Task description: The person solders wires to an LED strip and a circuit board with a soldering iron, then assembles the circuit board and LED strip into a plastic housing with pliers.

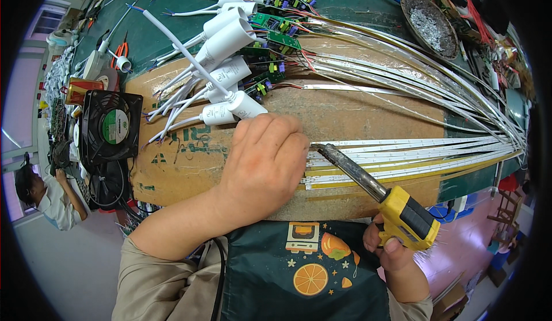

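Observation:
My right hand (392, 251) grips the yellow and black handle of a soldering gun (405, 217). Its dark metal barrel points up and left, with the tip beside the near ends of several white LED strips (397, 157). My left hand (265, 160) is closed, back upward, right next to that tip; its fingertips and whatever they hold are hidden. Just beyond its knuckles lies a white cylindrical lamp cap (246, 106) with a white cable. Further up, more white caps are heaped beside green circuit boards (282, 39), whose wires run to other strips.
Brown cardboard (184, 165) covers part of the green table (167, 10). A black fan (111, 126) stands at the left, near orange-handled pliers (119, 53). At the far right sits a dish of metal scraps (432, 27). Another person (54, 197) is at the far left.

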`<action>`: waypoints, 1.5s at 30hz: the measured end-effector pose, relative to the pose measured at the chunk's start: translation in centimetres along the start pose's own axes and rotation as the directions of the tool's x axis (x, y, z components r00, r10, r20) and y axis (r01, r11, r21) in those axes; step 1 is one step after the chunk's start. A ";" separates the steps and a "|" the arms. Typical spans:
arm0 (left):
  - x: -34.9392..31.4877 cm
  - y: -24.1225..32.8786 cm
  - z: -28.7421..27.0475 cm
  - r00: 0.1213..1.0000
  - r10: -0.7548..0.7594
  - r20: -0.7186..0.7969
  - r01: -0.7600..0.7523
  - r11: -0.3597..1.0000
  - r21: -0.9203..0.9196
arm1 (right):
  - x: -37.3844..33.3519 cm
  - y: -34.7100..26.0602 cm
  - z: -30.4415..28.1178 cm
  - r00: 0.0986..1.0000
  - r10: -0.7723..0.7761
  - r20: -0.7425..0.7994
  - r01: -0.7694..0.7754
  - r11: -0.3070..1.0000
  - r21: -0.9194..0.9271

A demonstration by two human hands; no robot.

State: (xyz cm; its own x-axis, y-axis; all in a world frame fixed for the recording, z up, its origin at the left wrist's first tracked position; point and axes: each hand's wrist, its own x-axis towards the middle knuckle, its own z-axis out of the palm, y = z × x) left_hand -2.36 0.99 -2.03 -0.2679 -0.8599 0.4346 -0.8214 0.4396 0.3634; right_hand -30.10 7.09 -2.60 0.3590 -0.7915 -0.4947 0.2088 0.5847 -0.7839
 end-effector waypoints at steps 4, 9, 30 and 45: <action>0.0 0.0 0.0 1.000 -0.007 0.003 0.007 1.000 -0.004 | 0.2 0.7 -0.6 0.991 -0.087 0.106 0.086 0.996 0.012; 0.0 0.1 0.0 1.000 -0.009 0.006 0.009 1.000 -0.006 | 0.3 0.3 -0.2 0.997 -0.041 0.060 0.043 0.998 -0.038; 0.1 0.1 -0.1 0.999 0.019 0.028 -0.020 0.999 0.035 | 3.3 -3.6 -0.5 0.869 -0.483 -0.104 0.485 0.874 -0.009; 0.2 0.2 -0.4 0.996 0.088 0.034 -0.092 0.985 0.149 | 4.7 -2.9 -2.1 0.830 -0.557 0.021 0.555 0.829 0.071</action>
State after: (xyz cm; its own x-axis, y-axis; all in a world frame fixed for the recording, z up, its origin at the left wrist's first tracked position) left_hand -2.38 0.95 -1.57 -0.3559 -0.8264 0.4364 -0.8592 0.4730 0.1950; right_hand -30.90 1.31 -3.47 0.2007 -0.9791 0.0342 0.4366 0.0581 -0.8978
